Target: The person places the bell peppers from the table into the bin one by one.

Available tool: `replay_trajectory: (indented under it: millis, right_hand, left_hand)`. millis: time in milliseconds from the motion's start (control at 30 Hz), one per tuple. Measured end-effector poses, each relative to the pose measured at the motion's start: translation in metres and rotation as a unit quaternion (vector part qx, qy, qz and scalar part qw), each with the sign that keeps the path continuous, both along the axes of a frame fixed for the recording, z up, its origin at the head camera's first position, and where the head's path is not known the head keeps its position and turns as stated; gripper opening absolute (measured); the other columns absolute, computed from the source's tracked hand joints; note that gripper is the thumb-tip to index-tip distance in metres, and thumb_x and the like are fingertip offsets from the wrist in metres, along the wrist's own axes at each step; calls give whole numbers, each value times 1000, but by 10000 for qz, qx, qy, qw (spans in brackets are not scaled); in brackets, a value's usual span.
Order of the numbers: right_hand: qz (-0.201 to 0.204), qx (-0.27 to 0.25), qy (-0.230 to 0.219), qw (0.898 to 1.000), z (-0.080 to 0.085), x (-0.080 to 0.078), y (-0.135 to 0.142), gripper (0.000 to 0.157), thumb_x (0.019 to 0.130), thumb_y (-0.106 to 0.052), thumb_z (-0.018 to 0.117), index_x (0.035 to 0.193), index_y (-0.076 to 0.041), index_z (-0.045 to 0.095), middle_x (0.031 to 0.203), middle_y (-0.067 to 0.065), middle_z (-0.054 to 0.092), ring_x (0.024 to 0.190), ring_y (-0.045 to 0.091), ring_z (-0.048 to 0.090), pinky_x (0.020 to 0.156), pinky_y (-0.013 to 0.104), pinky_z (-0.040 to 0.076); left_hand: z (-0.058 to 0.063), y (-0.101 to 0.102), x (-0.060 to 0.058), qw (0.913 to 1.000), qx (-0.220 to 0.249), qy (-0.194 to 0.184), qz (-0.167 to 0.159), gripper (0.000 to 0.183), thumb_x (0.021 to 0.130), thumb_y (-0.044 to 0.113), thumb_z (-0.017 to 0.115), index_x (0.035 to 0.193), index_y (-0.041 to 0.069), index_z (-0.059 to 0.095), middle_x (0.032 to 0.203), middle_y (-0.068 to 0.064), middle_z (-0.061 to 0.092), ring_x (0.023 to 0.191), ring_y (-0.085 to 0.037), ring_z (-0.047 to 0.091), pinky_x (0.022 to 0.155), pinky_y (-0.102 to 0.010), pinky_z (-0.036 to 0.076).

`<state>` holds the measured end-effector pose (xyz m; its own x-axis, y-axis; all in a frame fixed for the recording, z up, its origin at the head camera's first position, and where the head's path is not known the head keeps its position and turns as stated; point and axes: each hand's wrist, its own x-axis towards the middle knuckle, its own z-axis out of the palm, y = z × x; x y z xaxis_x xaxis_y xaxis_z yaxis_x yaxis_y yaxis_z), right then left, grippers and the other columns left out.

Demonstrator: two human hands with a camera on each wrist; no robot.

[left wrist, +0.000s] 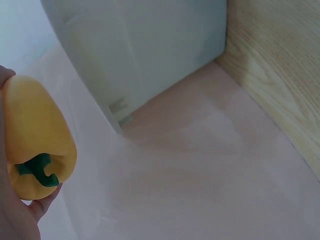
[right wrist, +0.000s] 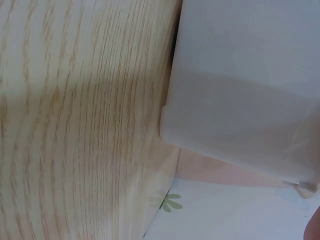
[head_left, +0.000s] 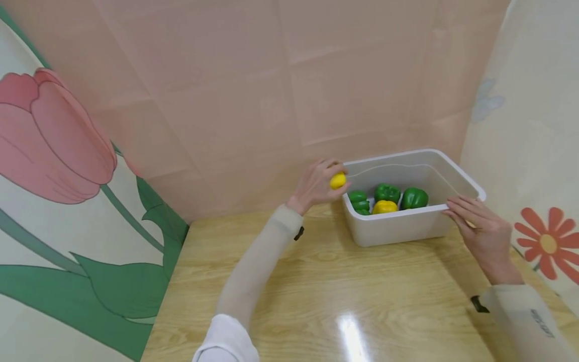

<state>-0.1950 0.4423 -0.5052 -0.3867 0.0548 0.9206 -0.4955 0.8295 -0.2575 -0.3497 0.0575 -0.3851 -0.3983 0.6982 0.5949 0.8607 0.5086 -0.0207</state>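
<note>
My left hand grips a yellow bell pepper beside the left rim of a white plastic bin. In the left wrist view, the yellow bell pepper shows its green stem, with fingers around its body. My right hand pinches the bin's front rim near its right corner, thumb outside. Inside the bin lie several green bell peppers and another yellow bell pepper; the front wall partly hides them. The right wrist view shows the bin's outer wall and only a bit of a finger.
The bin stands on a wood-grain table near its back edge. A pink sheet hangs behind. Panels with a printed tulip and a red flower stand at left and right.
</note>
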Motion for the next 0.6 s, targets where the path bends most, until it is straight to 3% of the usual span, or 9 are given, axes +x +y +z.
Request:
replay_trajectory:
  millis: [300,600]
  right_hand:
    - [31,-62,-86,9999,1,4,2,25,88,-20,88,108,-6,85,111,21,79,125,11,71,117,42,47]
    - [44,-127,21,9999,4,8,3,23,85,-12,90,105,-4,85,112,18,79,123,14,73,117,40,47]
  left_hand:
    - [12,11,4,9999,-89,-24,79,31,95,46,74,113,21,79,119,2,75,105,-16,68,86,-24,55]
    - [19,21,7,9998,-164,-80,46,31,97,47,72,115,23,78,121,3,74,104,-15,67,86,-24,53]
